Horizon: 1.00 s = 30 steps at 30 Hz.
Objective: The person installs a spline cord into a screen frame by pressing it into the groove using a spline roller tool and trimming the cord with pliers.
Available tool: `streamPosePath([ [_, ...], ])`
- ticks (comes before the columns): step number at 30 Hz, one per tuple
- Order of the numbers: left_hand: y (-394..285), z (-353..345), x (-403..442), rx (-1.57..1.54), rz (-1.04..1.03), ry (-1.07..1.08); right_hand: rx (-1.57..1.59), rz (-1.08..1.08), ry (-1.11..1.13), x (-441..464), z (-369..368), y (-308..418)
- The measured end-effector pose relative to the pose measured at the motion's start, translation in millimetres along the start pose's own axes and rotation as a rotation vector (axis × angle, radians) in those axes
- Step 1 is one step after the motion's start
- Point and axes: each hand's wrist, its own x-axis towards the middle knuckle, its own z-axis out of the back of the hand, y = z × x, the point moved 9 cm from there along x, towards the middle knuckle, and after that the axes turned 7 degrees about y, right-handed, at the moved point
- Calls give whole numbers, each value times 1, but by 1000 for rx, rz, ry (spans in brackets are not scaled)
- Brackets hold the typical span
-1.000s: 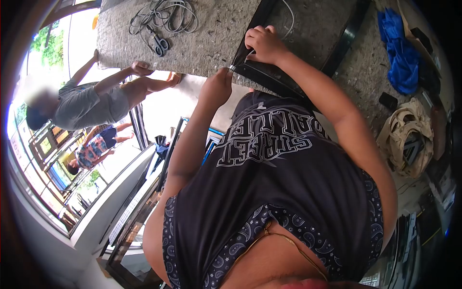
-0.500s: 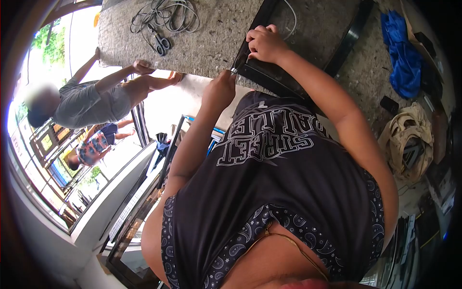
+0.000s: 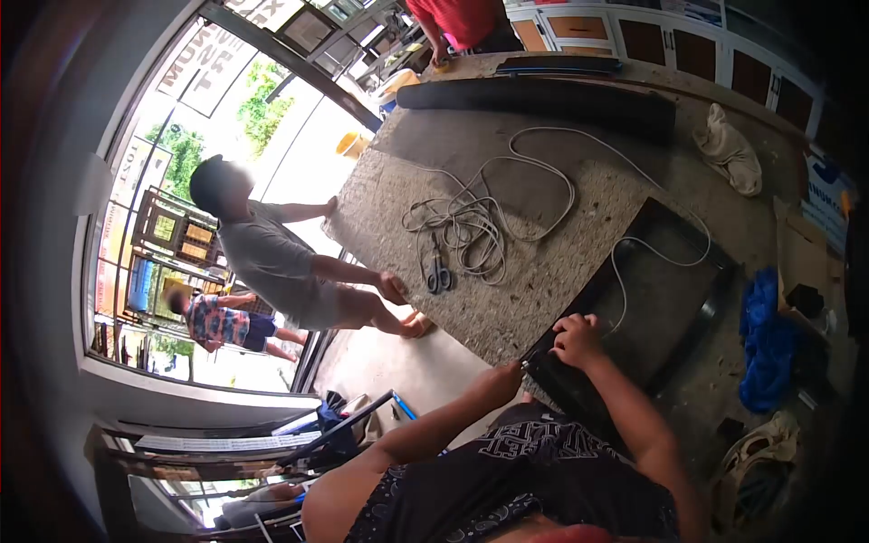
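At the table's near edge lies a black frame (image 3: pixel 656 237) with a dark panel inside it. My right hand (image 3: pixel 579 340) rests on the frame's near side, its fingers curled over the bar. Just left of it, my left hand (image 3: pixel 496 384) is closed in a fist beside the frame's near corner. A small silvery tip shows at the fist, touching or very close to the corner; the rest of what it holds is hidden. A loose pale cord (image 3: pixel 489 217) lies tangled on the table, with one strand running over the frame. Dark-handled scissors (image 3: pixel 439 277) lie beside the tangle.
The worktable (image 3: pixel 534 299) carries a dark roll (image 3: pixel 534 101), a beige cloth (image 3: pixel 727 152) and a blue cloth (image 3: pixel 766 339). A person in grey (image 3: pixel 272 262) stands at the left edge, hands at the table. Another in red (image 3: pixel 462 20) is at the far end.
My view has tilted up, showing more of the table, the roll and the person in red. Both hands stay at the frame's near corner in much the same pose.
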Motion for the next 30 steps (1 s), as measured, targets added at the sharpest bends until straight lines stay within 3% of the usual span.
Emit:
streamPosePath([
  [4, 0, -4, 3, 51, 91, 130, -1, 77, 36, -2, -5, -5],
  [7, 3, 15, 3, -236, 211, 88, -12, 38, 206, 7, -16, -22],
  [10, -3, 17, 1, -185, 132, 93, -74, -61, 45, 17, 10, -24],
  [14, 1, 32, 0, -411, 309, 119, -135, -218, 337, 26, 5, -37],
  [20, 0, 36, 4, -411, 370, 230, -237, -100, 521, 24, -11, -38],
  [30, -2, 42, 2, -421, 385, 272, -289, 156, 586, 29, -27, -47],
])
